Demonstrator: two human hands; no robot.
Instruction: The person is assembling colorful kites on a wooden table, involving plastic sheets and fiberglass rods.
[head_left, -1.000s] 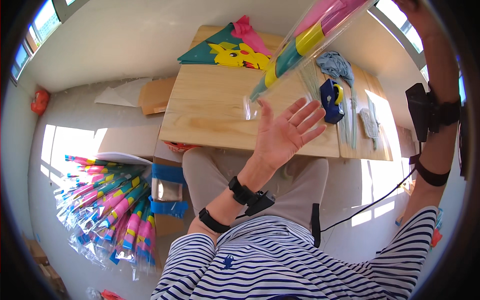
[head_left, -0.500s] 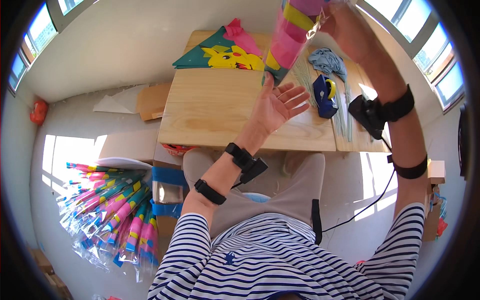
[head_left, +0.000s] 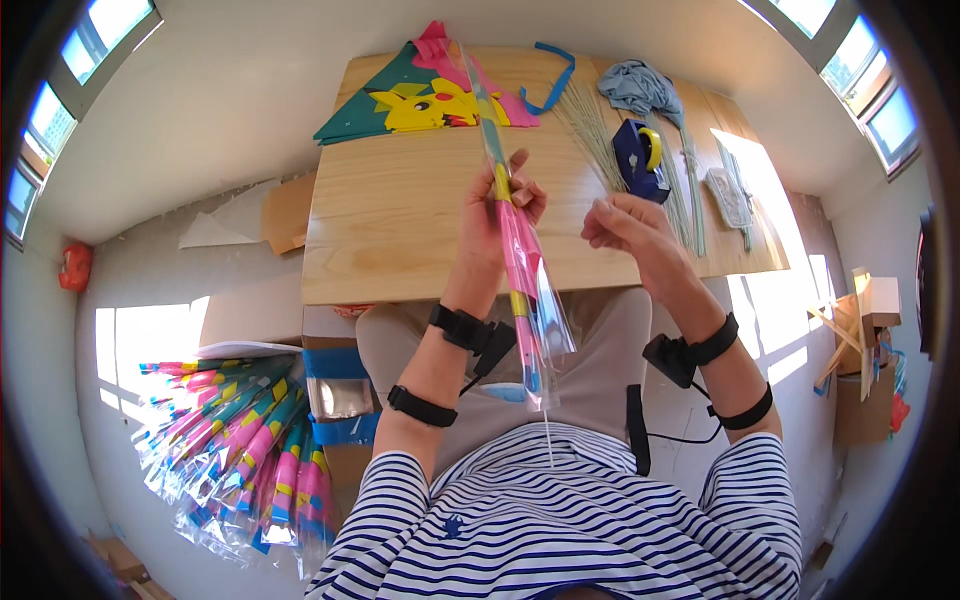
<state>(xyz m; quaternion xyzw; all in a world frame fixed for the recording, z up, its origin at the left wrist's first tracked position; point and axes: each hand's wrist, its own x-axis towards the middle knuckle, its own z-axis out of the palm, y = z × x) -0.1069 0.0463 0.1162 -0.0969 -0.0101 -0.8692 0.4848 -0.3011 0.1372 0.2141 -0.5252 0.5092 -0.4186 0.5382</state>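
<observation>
My left hand [head_left: 490, 215] is closed around a rolled kite [head_left: 518, 245] in a clear plastic sleeve, with pink, yellow and teal showing. It slants from above the table's far side down towards my lap. A thin white strand hangs from its lower end. My right hand [head_left: 635, 235] hovers beside it over the table's near edge, fingers curled and thumb pressed in; anything small between them cannot be made out. Flat at the far left of the table lies a teal and pink kite [head_left: 425, 105] with a yellow cartoon figure. A blue tape dispenser [head_left: 638, 160] stands just beyond my right hand.
On the wooden table [head_left: 400, 220] lie thin rods [head_left: 590, 125], a grey-blue cloth [head_left: 640, 88], a blue strap [head_left: 553, 80] and a clear container [head_left: 727, 198]. Several sleeved rolled kites [head_left: 240, 430] are piled at the left. Cartons [head_left: 865, 400] stand at the right.
The rolled kite has come down from high over the table to in front of me. My left hand has closed on it; my right hand has let go and come down nearer.
</observation>
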